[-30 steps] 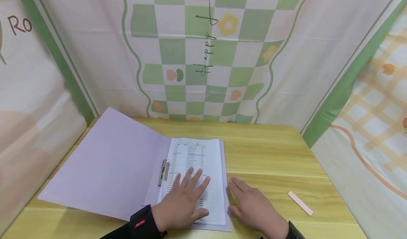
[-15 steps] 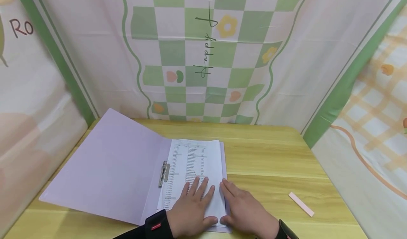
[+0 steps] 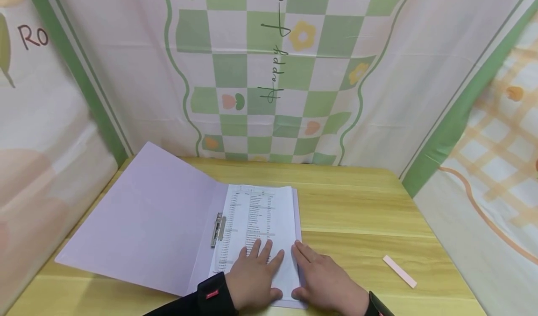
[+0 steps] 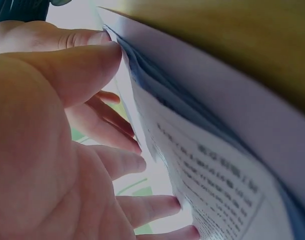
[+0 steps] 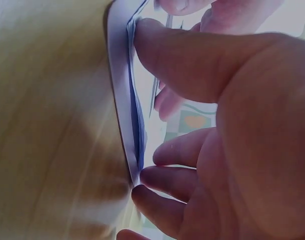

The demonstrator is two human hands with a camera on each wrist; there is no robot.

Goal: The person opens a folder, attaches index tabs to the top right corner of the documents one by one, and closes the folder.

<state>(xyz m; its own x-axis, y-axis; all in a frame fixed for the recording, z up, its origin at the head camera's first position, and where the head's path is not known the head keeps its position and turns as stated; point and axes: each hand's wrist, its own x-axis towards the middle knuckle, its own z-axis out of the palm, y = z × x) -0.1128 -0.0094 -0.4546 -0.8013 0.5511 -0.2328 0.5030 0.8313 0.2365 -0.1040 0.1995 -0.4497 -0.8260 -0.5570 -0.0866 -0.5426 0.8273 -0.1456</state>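
**A:** how far along are you with that folder thing?

**Me:** I'd call it partway. The folder (image 3: pixel 202 260) is on the table (image 3: pixel 349 199), with its purple cover (image 3: pixel 143 222) laid back to my left. The papers (image 3: pixel 275 218) are already inside, over on the right side, pretty much lined up. What's left, I reckon, is getting them really even, since a bit of folder shows past their right edge and the near edges look slightly loose in the wrist views. The cover's not over yet either.

**A:** so you're gripping the stack?

**Me:** nah, not gripping anything. My left hand (image 3: pixel 253 278) rests on the top sheet, fingers spread wide. My right hand (image 3: pixel 323 274) touches the right edge, fingers straight and close together.

**A:** and the metal clip (image 3: pixel 218 230)? holding them?

**Me:** can't tell, sorry. It's right by their left edge, but too small to see if it's clamped. My left hand hides the lower print, the rest is too tiny to read, and the left wrist view is blurry. There's a pink strip (image 3: pixel 399 271) off to my right, nobody's touching it, no clue what it's for.
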